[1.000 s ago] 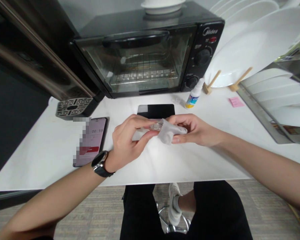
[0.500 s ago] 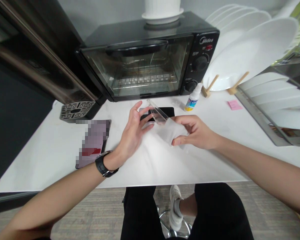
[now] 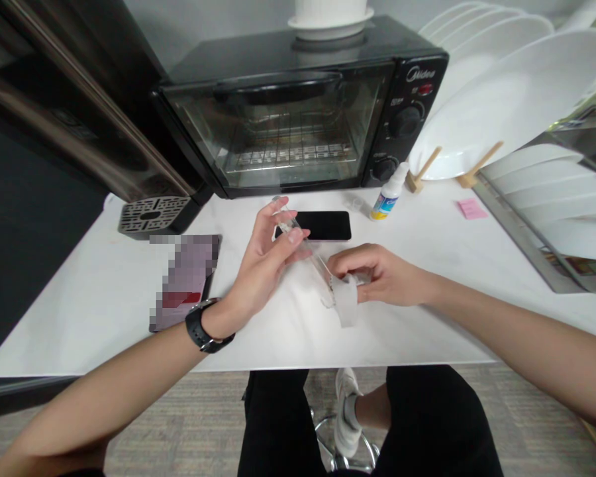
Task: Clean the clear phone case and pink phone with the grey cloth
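Observation:
My left hand [image 3: 263, 265] is closed on the upper end of a clear phone case [image 3: 316, 258], thumb on the near face and fingers behind. The case tilts down to the right, with small cut-outs along its lower end. My right hand [image 3: 385, 277] pinches a thin white cloth [image 3: 346, 305] against that lower end, and part of the cloth hangs down. My right fingertips are partly hidden behind the cloth and case. Just beyond both hands, a black phone [image 3: 328, 225] lies flat on the white counter [image 3: 278, 338].
A spray bottle [image 3: 388, 195] stands before the toaster oven [image 3: 288, 132]. Left are a pixelated tablet-like device [image 3: 186, 281] and a machine with a drip tray [image 3: 151, 217]. Right are a pink sticky note [image 3: 471, 209], plates [image 3: 516, 99] in a wooden rack and a metal dish rack [image 3: 526, 245].
My left hand has gone from spread fingers beside the case to gripping its upper end. The right hand and cloth have shifted down the case, and the cloth now hangs lower.

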{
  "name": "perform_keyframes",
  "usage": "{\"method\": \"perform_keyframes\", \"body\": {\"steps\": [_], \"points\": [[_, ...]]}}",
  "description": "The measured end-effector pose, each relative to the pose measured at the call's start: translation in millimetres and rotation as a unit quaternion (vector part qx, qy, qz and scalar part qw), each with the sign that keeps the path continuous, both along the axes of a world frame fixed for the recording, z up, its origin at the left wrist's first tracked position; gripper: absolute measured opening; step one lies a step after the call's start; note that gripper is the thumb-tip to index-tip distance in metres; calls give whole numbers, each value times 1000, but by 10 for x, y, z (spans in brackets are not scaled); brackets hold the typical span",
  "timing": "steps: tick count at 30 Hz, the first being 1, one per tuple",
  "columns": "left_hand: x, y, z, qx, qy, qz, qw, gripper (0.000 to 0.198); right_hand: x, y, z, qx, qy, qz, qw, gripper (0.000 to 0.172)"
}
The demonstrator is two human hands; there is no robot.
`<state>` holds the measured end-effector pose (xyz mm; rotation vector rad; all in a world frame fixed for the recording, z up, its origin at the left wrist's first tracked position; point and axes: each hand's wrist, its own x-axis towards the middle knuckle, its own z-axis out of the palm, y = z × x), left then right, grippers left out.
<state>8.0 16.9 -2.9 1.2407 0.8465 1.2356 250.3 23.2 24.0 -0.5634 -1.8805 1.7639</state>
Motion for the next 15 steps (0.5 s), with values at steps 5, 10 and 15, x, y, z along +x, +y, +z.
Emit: {"method": "perform_keyframes", "body": {"steps": [5,10,15], "points": [[-3,21,-41,78,51,36,995,57,-16,-32,-19,-46,36,-53,997,25],[55,22,-57,144,62,84,984,64,-48,-57,-54,-86,22,-77,993,26],[94,-49,2,172,112,56,977,66,-86,-78,-26,-105,49,-127,985,27]]}}
